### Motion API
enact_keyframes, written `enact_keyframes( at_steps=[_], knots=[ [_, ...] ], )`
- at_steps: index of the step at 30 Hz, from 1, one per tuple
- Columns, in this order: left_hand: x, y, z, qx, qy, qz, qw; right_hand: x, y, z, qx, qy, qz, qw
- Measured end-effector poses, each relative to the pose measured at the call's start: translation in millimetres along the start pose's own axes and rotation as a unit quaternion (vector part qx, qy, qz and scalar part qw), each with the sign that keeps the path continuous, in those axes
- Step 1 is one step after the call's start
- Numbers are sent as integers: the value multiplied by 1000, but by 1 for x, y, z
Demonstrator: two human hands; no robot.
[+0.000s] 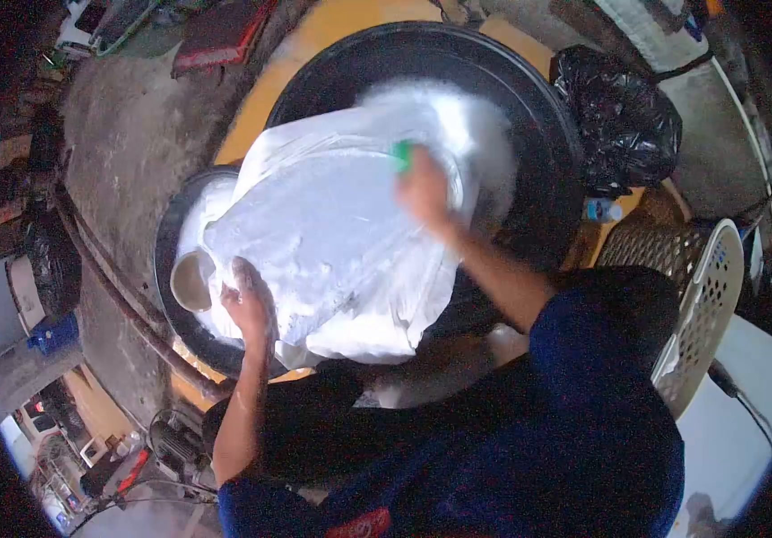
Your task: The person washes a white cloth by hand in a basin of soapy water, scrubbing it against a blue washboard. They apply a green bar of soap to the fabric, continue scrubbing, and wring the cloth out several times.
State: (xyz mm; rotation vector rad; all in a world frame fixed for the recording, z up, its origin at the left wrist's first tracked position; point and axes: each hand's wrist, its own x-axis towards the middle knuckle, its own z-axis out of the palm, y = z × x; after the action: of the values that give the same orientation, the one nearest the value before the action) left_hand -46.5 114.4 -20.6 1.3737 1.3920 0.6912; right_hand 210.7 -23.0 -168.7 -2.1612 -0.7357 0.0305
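Note:
A wet white cloth point(314, 215) is spread over a large black tub point(543, 161) and a smaller black basin point(166, 255), with suds on and around it. At its near left edge, my left hand point(247, 305) is closed on a fold of the fabric. My right hand point(424, 190), smeared by motion, grips a green block-shaped scrubber point(403, 155) against the upper right part of the cloth. Most of the scrubber is hidden by my fingers. Beside my left hand, a pale round dipper or bowl point(191, 282) rests in the small basin.
To the right of the tub are a black plastic bag point(615, 117), a small bottle point(603, 210) and a beige perforated laundry basket point(704, 305). A hose or pipe point(126, 305) runs along the concrete floor at left. A motor point(180, 448) sits at lower left.

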Motion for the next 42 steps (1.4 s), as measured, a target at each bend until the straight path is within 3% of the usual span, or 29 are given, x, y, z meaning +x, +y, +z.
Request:
enact_keyframes(
  at_steps=[2,4,7,8,10,12,14,16,18,19,20,21,23,25,26,28,30,31,32,33,36,37,39,40,42],
  knots=[
    [1,1,-3,26,-16,0,1000,-26,-127,3,48,-8,-83,995],
    [8,-11,-12,30,-28,-19,999,-30,-171,-46,88,-48,-115,988],
    [6,-13,-7,45,-12,83,995,-25,-67,9,80,-13,-44,996],
    [6,-13,-9,52,3,75,996,-13,-11,-5,37,24,-14,999],
    [11,-11,-1,55,26,70,996,4,17,-11,-38,11,14,999],
    [12,-12,-2,56,29,42,997,-4,-26,2,-34,-14,28,999],
    [16,-15,-6,50,14,-7,999,-27,-146,5,72,-2,-117,991],
    [10,-20,-14,72,-32,95,992,-20,-188,-48,79,-167,-134,974],
    [14,-24,-21,94,-80,194,973,-24,-120,26,85,-25,-130,988],
    [15,-24,-19,82,-63,141,985,-3,-64,22,117,11,-43,992],
    [13,-22,-15,69,-43,89,993,12,7,18,39,21,4,999],
    [11,-18,-8,53,-25,39,998,22,14,13,7,13,16,1000],
    [0,-8,-5,-5,-27,41,999,30,13,-3,-61,-4,47,997],
    [1,-3,5,-95,-5,17,995,0,-87,48,82,-9,-19,996],
    [4,-11,-2,-57,-21,11,998,-11,-167,14,68,-44,-107,991],
    [13,-31,-26,24,-50,-5,998,-10,-152,24,54,-51,-81,994],
    [6,-20,-14,10,-46,5,999,12,-120,45,38,-52,-60,996],
    [4,-15,-9,1,-43,11,999,37,-57,46,89,27,10,996],
    [12,-25,-16,80,-41,40,995,56,4,32,60,59,34,996],
    [20,-34,-24,157,-35,69,984,72,29,7,-35,-12,141,989],
    [3,-8,-2,-37,-1,-16,999,68,-38,51,3,-16,19,1000],
    [8,-18,-6,-123,-14,-39,992,50,-103,59,52,-58,-33,996],
    [-1,-6,-1,-9,-16,-12,1000,27,-160,63,114,-124,-155,973],
    [1,-8,-6,15,-15,-3,1000,27,-160,63,122,-154,-153,968],
    [5,-7,-2,13,-13,7,1000,55,-112,61,-3,-71,-72,995]
  ],
)
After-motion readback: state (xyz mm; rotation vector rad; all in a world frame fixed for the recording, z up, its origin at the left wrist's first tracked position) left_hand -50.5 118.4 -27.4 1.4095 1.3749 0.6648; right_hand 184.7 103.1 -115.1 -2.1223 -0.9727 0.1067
